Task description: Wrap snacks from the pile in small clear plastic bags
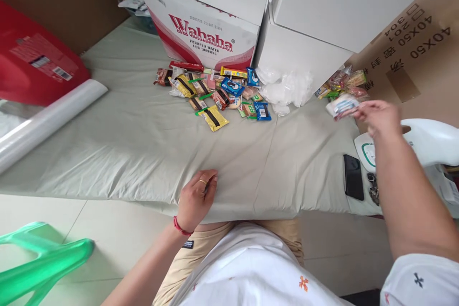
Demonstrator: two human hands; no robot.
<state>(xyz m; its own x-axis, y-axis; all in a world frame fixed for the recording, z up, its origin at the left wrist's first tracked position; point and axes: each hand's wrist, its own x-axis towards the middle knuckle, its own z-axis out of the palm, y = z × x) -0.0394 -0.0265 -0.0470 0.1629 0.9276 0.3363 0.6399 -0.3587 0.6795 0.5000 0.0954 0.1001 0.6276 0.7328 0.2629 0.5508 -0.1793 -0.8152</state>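
Note:
My right hand is out at the right side of the table, pinching a small wrapped snack packet. White with blue and reddish patches, the packet is blurred and held close to a small heap of snack packets. My left hand rests loosely closed near the table's front edge, a ring on one finger, with nothing visible in it. Beyond it, mid-table, lies a bigger pile of wrapped snacks in yellow, blue, brown and red. Clear plastic bags lie crumpled just right of that pile.
A Wahaha water carton and white boxes stand behind the snacks. At left are a red container and a plastic film roll. A phone, keys and a white appliance sit at right. A green stool stands below.

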